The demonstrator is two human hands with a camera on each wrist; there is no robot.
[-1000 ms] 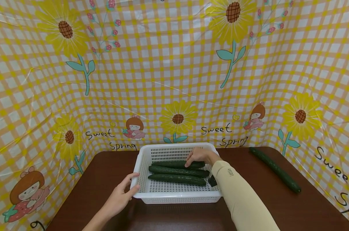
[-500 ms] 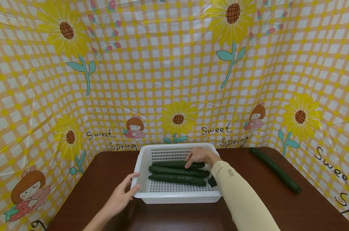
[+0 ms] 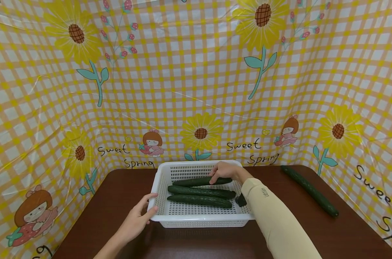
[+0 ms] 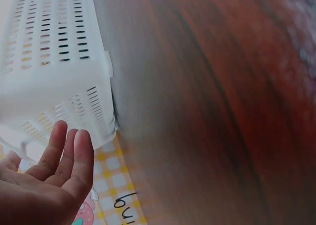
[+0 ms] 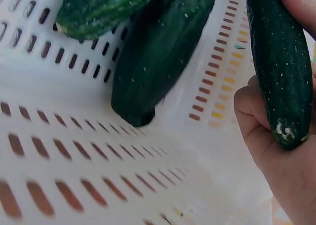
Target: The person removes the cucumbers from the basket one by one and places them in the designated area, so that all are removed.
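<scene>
A white slotted plastic basket (image 3: 202,218) stands on the table with three dark green cucumbers inside. My right hand (image 3: 224,171) grips the back cucumber (image 3: 190,182) near its right end. In the right wrist view this cucumber (image 5: 281,62) lies along the palm, its blunt end by the heel of the hand. Two others, the middle cucumber (image 3: 196,191) and the front cucumber (image 3: 199,200), lie side by side on the basket floor. My left hand (image 3: 138,216) holds the basket's left rim, with several fingers (image 4: 83,151) outside the wall in the left wrist view.
Another cucumber (image 3: 309,190) lies slantwise on the brown table (image 3: 118,190), right of the basket. A checked cloth (image 3: 170,90) with sunflowers hangs close behind and along both sides. The right sleeve (image 3: 273,216) crosses the basket's right front corner.
My right hand has risen slightly with the back cucumber, whose right end has come up and away from the middle one. The left hand stays at the rim.
</scene>
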